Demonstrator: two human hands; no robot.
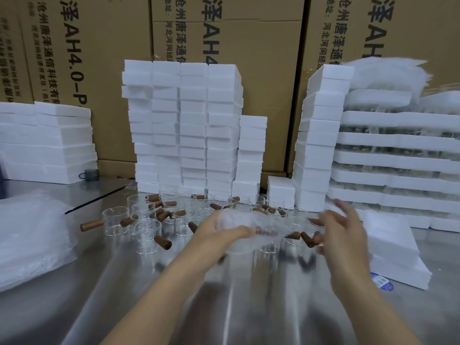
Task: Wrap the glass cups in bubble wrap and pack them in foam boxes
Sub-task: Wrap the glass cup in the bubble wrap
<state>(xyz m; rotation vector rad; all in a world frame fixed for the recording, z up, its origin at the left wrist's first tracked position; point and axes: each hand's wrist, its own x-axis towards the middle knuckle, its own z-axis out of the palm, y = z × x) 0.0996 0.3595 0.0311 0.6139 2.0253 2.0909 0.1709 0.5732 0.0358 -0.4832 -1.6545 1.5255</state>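
My left hand (219, 235) grips a bundle of bubble wrap (251, 222) above the steel table, thumb over its front. A brown wooden handle shows through the wrap, so a glass cup lies inside. My right hand (341, 227) hovers at the bundle's right end with fingers spread and blurred, holding nothing that I can make out. Behind and below the bundle stand several clear glass cups with wooden handles (146, 235). White foam boxes (184, 125) are stacked in tall columns at the back.
A pile of bubble wrap sheets (29, 240) lies at the left. Flat foam pieces (395, 255) lie at the right, with layered foam trays (398, 155) behind them. More foam slabs (49, 143) are stacked far left. Cardboard cartons (249, 36) wall off the back.
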